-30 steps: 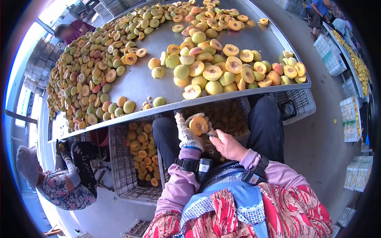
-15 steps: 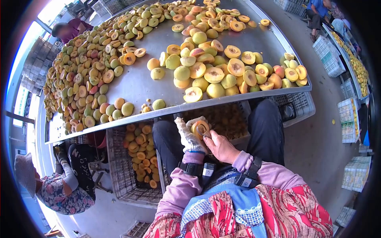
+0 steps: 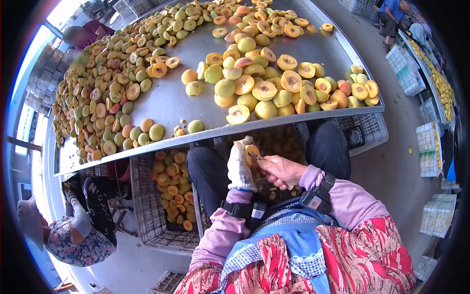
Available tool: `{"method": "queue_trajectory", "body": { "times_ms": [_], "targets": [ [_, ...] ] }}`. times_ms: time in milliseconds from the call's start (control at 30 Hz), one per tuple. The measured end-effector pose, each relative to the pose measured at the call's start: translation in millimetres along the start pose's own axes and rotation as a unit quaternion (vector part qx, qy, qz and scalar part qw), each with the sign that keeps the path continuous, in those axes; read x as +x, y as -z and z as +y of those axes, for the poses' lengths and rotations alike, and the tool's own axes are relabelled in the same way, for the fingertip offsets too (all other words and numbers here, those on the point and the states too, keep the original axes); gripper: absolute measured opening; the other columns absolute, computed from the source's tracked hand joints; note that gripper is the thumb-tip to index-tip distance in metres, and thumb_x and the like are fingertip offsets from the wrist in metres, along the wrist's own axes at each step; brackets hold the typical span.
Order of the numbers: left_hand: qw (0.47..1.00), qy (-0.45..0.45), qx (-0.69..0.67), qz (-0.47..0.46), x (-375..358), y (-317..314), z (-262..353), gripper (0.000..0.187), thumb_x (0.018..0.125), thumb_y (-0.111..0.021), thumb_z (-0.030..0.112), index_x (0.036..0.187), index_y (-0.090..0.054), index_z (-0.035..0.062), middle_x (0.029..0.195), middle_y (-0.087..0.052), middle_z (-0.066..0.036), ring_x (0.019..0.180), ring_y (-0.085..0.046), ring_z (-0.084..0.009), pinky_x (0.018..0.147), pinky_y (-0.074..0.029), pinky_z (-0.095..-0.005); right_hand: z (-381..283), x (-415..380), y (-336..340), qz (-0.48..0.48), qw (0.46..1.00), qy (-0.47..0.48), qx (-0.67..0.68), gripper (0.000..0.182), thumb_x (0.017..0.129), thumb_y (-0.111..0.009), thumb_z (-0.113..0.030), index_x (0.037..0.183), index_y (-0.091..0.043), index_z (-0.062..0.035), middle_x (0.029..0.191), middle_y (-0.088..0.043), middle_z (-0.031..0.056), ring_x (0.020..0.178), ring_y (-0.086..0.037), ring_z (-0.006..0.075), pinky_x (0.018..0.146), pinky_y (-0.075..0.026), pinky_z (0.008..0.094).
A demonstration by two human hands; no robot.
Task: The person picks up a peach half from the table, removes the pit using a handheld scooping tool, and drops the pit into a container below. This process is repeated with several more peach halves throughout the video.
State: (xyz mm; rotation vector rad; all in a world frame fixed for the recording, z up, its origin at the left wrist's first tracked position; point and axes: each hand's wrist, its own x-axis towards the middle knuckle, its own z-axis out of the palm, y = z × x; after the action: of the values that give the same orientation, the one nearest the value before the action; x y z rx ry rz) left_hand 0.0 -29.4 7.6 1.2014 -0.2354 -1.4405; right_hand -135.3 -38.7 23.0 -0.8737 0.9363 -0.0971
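Observation:
My left hand (image 3: pixel 240 169), in a white knit glove, is closed around a halved peach (image 3: pixel 252 152) above my lap. Its orange cut face is turned toward my right hand (image 3: pixel 282 169), which is bare and closed on a small metal pitting tool (image 3: pixel 258 158). The tool's tip is at the cut face; most of its handle is hidden in my fingers. Beyond my hands, peach halves (image 3: pixel 264 90) lie piled on the metal table (image 3: pixel 205 131), some cut side up. Under the table edge, between my knees, stands a crate whose contents are partly hidden by my hands.
A plastic crate (image 3: pixel 147 215) of peach halves stands left of my legs. Beside it sits a person in a floral top (image 3: pixel 81 240). Another crate (image 3: pixel 374 130) is under the table's right corner. Crates and more people line the far right.
My right hand has drawn slightly right and down, its wrist turned. My left hand has rotated the peach half, so its cut face now points more to the right.

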Motion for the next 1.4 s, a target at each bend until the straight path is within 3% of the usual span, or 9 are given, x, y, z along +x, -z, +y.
{"method": "queue_trajectory", "body": {
  "times_ms": [33,233,400,500,667,967,1067,1200,1400],
  "targets": [
    [0.994,-0.109,-0.024,0.000,5,4,-12,0.046,0.088,-0.051,0.047,0.099,-0.059,0.0029,0.086,-0.060,-0.007,0.077,-0.056,-0.0220,0.071,-0.047,-0.0347,-1,1,-2,-0.030,0.997,-0.015,0.075,0.031,0.095,-0.040,-0.041,0.085,-0.040,-0.0115,0.059,-0.036,-0.0036,0.041,-0.031,0.0055,0.034,-0.029,0.0227],
    [0.974,0.165,-0.090,-0.124,7,16,6,0.031,0.085,-0.061,0.032,0.092,-0.061,0.0020,0.085,-0.062,-0.009,0.075,-0.057,-0.0190,0.065,-0.047,-0.0313,4,-5,0,-0.056,0.998,-0.017,-0.008,0.032,0.095,-0.038,-0.041,0.086,-0.040,-0.0099,0.060,-0.037,-0.0027,0.042,-0.033,0.0055,0.035,-0.031,0.0225],
    [0.976,-0.098,0.158,-0.112,5,14,-7,0.020,0.084,-0.063,0.020,0.084,-0.065,0.0009,0.077,-0.064,-0.006,0.067,-0.060,-0.0178,0.064,-0.049,-0.0307,-3,-11,10,-0.039,0.995,-0.055,-0.079,0.031,0.094,-0.040,-0.040,0.081,-0.041,-0.0116,0.055,-0.035,-0.0037,0.039,-0.032,0.0049,0.033,-0.028,0.0219],
    [0.769,-0.435,0.435,-0.174,-3,12,4,0.008,0.078,-0.065,0.007,0.083,-0.068,0.0017,0.076,-0.065,-0.007,0.066,-0.062,-0.0168,0.061,-0.050,-0.0277,-1,-22,12,-0.087,0.992,-0.086,-0.001,0.033,0.093,-0.042,-0.042,0.075,-0.039,-0.0145,0.051,-0.032,-0.0056,0.037,-0.029,0.0037,0.031,-0.026,0.0220],
    [0.984,0.130,-0.034,-0.114,-12,3,-1,0.048,0.084,-0.055,0.050,0.093,-0.060,0.0036,0.080,-0.059,-0.007,0.075,-0.057,-0.0203,0.070,-0.048,-0.0360,11,-25,-2,-0.026,0.998,-0.008,-0.052,0.031,0.094,-0.039,-0.038,0.079,-0.041,-0.0117,0.055,-0.035,-0.0034,0.038,-0.032,0.0067,0.032,-0.029,0.0240],
    [0.970,-0.145,0.190,-0.045,-27,7,-10,0.016,0.086,-0.062,0.015,0.084,-0.064,-0.0004,0.077,-0.064,-0.006,0.063,-0.058,-0.0125,0.057,-0.047,-0.0245,36,-26,-14,-0.086,0.989,-0.009,0.116,0.034,0.093,-0.042,-0.044,0.081,-0.041,-0.0126,0.054,-0.030,-0.0055,0.037,-0.027,0.0038,0.031,-0.024,0.0213],
    [0.801,-0.424,0.392,-0.159,-15,15,-5,0.011,0.082,-0.065,0.011,0.086,-0.066,0.0006,0.076,-0.064,-0.006,0.064,-0.056,-0.0085,0.055,-0.045,-0.0203,32,-26,-4,-0.179,0.960,-0.041,0.213,0.035,0.093,-0.041,-0.046,0.080,-0.040,-0.0135,0.053,-0.028,-0.0068,0.038,-0.024,0.0020,0.032,-0.021,0.0187],
    [0.944,0.071,0.202,-0.250,-12,5,31,0.029,0.083,-0.063,0.026,0.085,-0.062,-0.0026,0.077,-0.063,-0.010,0.068,-0.061,-0.0208,0.066,-0.050,-0.0327,24,-29,-9,-0.193,0.947,-0.060,0.248,0.033,0.095,-0.039,-0.043,0.078,-0.040,-0.0140,0.054,-0.026,-0.0078,0.037,-0.023,0.0012,0.032,-0.020,0.0180],
    [0.957,0.004,0.252,-0.144,-9,8,9,0.029,0.085,-0.061,0.028,0.086,-0.061,-0.0009,0.078,-0.062,-0.012,0.067,-0.059,-0.0209,0.063,-0.049,-0.0331,25,-26,-11,-0.081,0.997,-0.017,0.005,0.033,0.095,-0.039,-0.041,0.077,-0.039,-0.0132,0.053,-0.029,-0.0076,0.036,-0.023,0.0023,0.031,-0.023,0.0197]
  ]
}}
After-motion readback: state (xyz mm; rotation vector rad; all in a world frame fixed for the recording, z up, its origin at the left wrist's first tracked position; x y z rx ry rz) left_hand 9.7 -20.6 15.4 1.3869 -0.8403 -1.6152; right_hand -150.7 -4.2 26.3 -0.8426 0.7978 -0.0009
